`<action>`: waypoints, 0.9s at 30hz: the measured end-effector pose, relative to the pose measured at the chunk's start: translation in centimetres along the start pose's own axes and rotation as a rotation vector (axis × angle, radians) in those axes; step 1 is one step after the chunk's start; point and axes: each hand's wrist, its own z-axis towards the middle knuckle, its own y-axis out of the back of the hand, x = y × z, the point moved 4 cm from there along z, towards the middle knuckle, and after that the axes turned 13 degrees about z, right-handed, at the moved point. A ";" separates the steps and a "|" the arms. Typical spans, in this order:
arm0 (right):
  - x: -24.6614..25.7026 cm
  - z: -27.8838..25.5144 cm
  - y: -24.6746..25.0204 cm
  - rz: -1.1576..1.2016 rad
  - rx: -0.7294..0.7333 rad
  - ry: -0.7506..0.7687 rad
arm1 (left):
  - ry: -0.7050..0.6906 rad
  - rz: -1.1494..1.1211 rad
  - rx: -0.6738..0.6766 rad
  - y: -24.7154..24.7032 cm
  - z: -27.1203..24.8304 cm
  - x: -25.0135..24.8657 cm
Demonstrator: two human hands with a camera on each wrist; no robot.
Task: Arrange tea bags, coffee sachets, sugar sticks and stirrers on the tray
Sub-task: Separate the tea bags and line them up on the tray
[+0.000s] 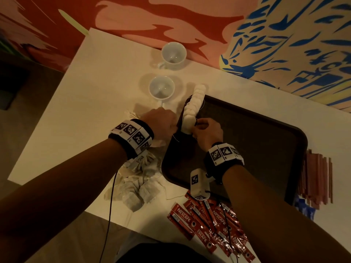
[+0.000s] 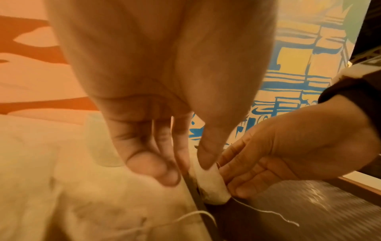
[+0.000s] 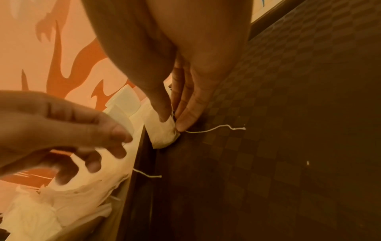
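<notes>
A dark brown tray (image 1: 252, 147) lies on the white table (image 1: 91, 95). A row of white tea bags (image 1: 197, 99) stands on edge along the tray's left rim. My right hand (image 1: 203, 130) pinches the nearest tea bag (image 3: 163, 135) of that row between thumb and fingers, low on the tray floor (image 3: 288, 130); its string trails across the tray. My left hand (image 1: 162, 121) hovers just outside the rim with fingers loosely curled and nothing in them. Its thumb (image 2: 206, 159) sits at the top of that tea bag (image 2: 213, 187); whether they touch is unclear.
A heap of loose tea bags (image 1: 136, 179) lies left of the tray under my left wrist. Red coffee sachets (image 1: 210, 223) are scattered at the front edge. Brown stirrers (image 1: 317, 179) and blue sticks (image 1: 305, 207) lie right of the tray. Two white cups (image 1: 161, 88) stand behind.
</notes>
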 end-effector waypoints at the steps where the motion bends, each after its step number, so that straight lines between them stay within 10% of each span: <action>1: 0.0 0.0 0.0 0.003 -0.002 0.000 | 0.017 -0.087 -0.051 0.3 0.2 -0.2; 27: 1.1 -2.3 0.9 -0.080 0.164 0.061 | 0.060 -0.439 -0.248 2.6 -2.6 1.8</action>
